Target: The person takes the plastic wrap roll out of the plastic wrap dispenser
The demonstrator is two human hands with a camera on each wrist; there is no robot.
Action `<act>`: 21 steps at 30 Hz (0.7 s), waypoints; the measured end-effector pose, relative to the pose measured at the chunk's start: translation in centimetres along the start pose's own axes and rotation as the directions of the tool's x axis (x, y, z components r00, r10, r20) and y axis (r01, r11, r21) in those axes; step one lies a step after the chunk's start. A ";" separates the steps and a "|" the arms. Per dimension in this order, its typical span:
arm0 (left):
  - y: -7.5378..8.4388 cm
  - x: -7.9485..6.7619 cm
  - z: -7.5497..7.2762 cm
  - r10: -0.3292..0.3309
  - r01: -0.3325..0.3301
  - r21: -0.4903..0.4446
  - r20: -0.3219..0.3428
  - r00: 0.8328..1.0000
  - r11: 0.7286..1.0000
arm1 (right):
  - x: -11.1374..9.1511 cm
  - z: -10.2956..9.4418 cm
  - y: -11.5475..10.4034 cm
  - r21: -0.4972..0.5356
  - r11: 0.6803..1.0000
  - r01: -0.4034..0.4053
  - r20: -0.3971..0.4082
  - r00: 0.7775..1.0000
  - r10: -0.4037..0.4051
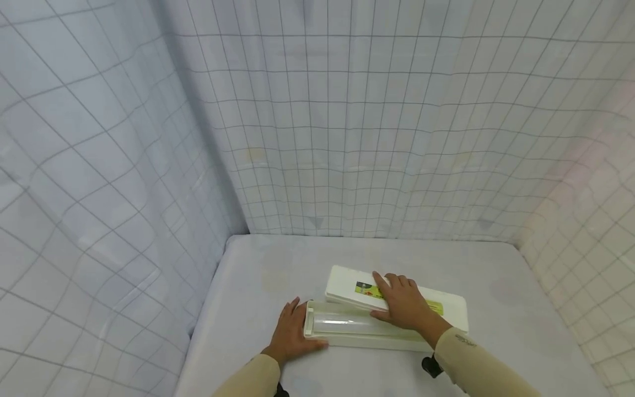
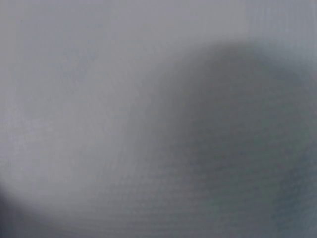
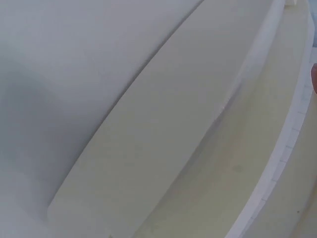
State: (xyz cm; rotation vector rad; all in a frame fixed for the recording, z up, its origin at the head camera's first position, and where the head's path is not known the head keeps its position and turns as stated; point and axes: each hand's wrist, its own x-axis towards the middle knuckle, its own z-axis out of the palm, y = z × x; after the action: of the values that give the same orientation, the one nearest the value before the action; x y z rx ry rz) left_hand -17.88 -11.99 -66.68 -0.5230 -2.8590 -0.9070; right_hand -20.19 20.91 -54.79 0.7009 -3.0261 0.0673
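A long white plastic cling film dispenser [image 1: 369, 341] lies on the table with its top uncovered. Inside it a roll of clear film [image 1: 342, 322] shows. My left hand [image 1: 291, 333] grips the dispenser's left end, thumb along the front and fingers round the back corner. Across the white lid [image 1: 342, 284], which bears a green and yellow label [image 1: 364, 288], my right hand [image 1: 404, 302] holds on, thumb at its near edge and fingers over the far one. The lid sits askew behind and over the dispenser's right part. In the right wrist view the dispenser's wall [image 3: 148, 134] fills the middle.
A white cloth covers the table [image 1: 278, 264]. White grid-patterned curtains [image 1: 337, 138] hang behind and at both sides. The left wrist view is only a grey blur.
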 end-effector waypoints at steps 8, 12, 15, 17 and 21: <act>-0.1 -0.1 0.4 0.019 -0.018 0.013 -0.025 1.000 1.000 | -0.6 0.6 1.4 -0.008 0.999 -0.035 -0.037 0.999 0.035; -0.1 0.0 0.1 0.018 -0.018 0.020 -0.024 1.000 1.000 | -0.5 0.6 2.0 -0.005 0.998 -0.058 -0.049 0.997 0.058; -0.1 0.1 0.1 0.024 -0.024 0.025 -0.018 1.000 0.999 | -0.7 0.5 2.4 -0.013 0.997 -0.080 -0.052 0.996 0.079; -0.1 0.1 0.1 0.024 -0.023 0.032 -0.012 1.000 0.999 | -0.8 0.4 2.7 -0.013 0.996 -0.091 -0.054 0.994 0.090; -0.2 0.1 0.0 0.025 -0.024 0.037 -0.018 1.000 0.999 | -0.9 0.4 3.1 0.000 0.995 -0.104 -0.059 0.993 0.104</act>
State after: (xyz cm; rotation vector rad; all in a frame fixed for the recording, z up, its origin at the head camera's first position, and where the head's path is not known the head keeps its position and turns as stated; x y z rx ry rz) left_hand -18.05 -12.16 -66.75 -0.5419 -2.8406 -0.8487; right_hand -20.75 24.05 -55.34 0.5309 -3.0031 0.0852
